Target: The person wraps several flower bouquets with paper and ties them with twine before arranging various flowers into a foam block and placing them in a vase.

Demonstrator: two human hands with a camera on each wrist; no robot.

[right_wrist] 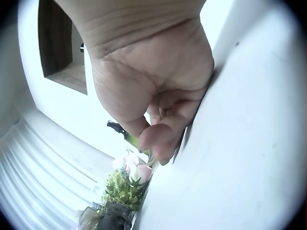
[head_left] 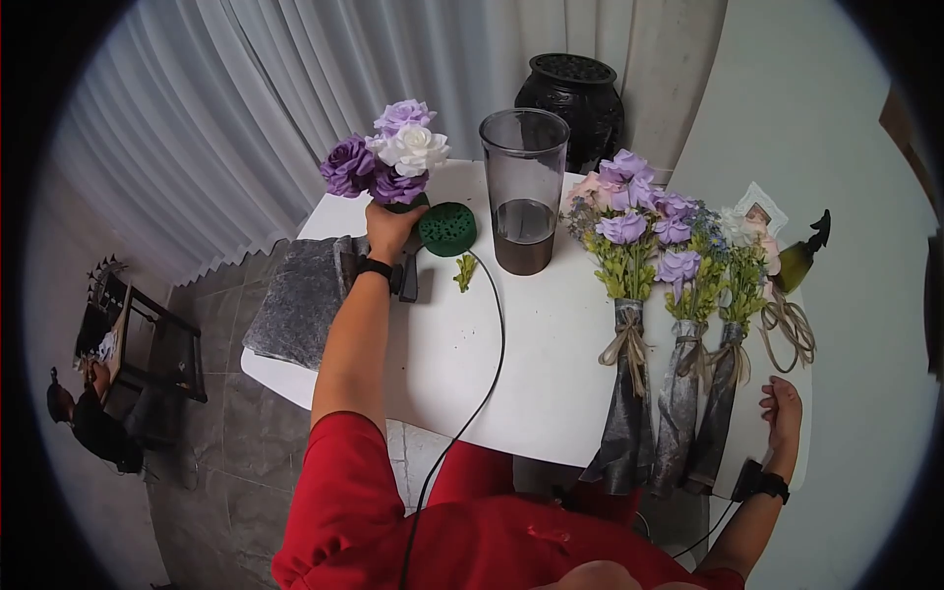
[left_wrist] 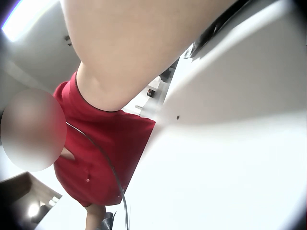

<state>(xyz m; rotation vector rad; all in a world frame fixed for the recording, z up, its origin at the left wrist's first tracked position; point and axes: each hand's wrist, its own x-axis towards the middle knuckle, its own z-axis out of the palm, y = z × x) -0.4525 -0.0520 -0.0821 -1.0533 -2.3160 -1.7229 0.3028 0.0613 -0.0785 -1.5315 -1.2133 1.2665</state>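
Note:
At the table's far left, my left hand [head_left: 389, 234] grips the dark green base [head_left: 405, 206] under a cluster of purple, lilac and white roses [head_left: 401, 155]. Its thumb lies across the front; the other fingers are hidden. Just right of it is a round green floral foam block [head_left: 447, 229] with a pitted top, and a leafy sprig [head_left: 464, 272] lies in front. My right hand [head_left: 782, 408] rests at the table's right side, fingers loosely curled around nothing. Nearest it are three wrapped bouquets [head_left: 678, 408] tied with ribbon. The left wrist view shows only forearm, red shirt and tabletop.
A tall glass vase [head_left: 524, 236] with dark liquid stands behind the middle of the white table [head_left: 452, 344]. Folded dark grey wrapping [head_left: 295, 305] lies at left. A cord loop [head_left: 790, 334] and a green spray bottle [head_left: 801, 258] are at right. A black cable [head_left: 497, 364] crosses the table.

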